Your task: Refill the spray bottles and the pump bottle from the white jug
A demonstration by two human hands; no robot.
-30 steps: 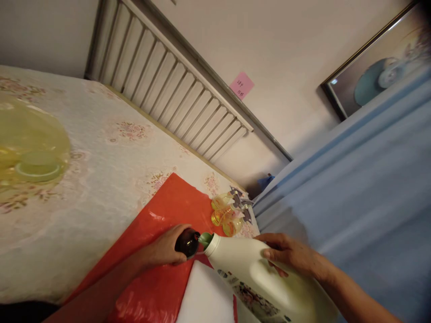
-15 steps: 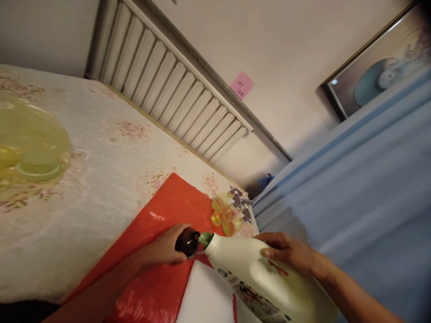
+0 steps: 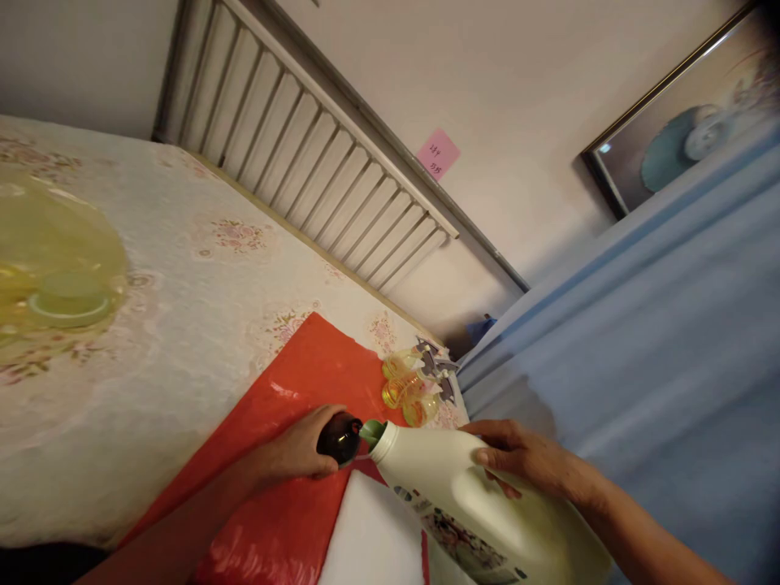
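My left hand (image 3: 305,445) is closed around a small dark bottle (image 3: 339,439) with a rounded body, over a red plastic sheet (image 3: 286,406). Tilted towards it is a large pale jug (image 3: 451,479) with a flowery label, gripped at its handle by my right hand (image 3: 524,459). The jug's green spout (image 3: 372,433) points at the dark bottle's mouth and seems to meet it. Whether liquid is flowing I cannot tell. Below the jug's neck lies a white block-like thing (image 3: 359,532), partly hidden by the jug.
Several small yellow-filled bottles (image 3: 411,390) stand past the sheet's far corner. A clear yellowish basin (image 3: 67,244) sits at the left on the flowered tablecloth (image 3: 183,325). Behind the table is a radiator (image 3: 317,146); a blue curtain (image 3: 639,341) hangs at the right.
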